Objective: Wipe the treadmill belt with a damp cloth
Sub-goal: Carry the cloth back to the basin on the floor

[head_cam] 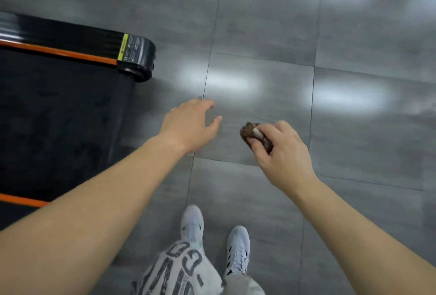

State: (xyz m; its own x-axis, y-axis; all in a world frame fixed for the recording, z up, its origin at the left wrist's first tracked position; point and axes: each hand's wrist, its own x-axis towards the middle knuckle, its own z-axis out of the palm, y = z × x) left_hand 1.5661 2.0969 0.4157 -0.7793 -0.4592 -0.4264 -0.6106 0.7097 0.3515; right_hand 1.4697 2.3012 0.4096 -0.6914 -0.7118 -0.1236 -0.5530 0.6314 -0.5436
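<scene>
Underfoot: two pale shoes [238, 245] and printed grey trousers [179, 268] are seen on the grey tiled floor [259, 58], beside the treadmill's end.
Right hand [280, 150]: it is held above the floor, well apart from the treadmill; its fingers [278, 128] are curled tightly round the cloth.
Cloth [253, 136]: brown and bunched, with a pale patch showing, it is gripped over the floor tiles, apart from the belt.
Left hand [188, 124]: it is stretched out over the floor just beyond the belt's end edge; the fingers are spread and relaxed, and nothing is held.
Belt [59, 117]: black, with darker blotches seen across it; its near edge is partly covered by the left forearm.
Side rails: an orange strip [59, 52] is seen along the belt's far edge, and another along the near edge; the far rail is ended by a rounded black cap [144, 58] bearing a yellow-edged label [123, 46].
Far floor: blurred bright reflections are seen on the tiles.
</scene>
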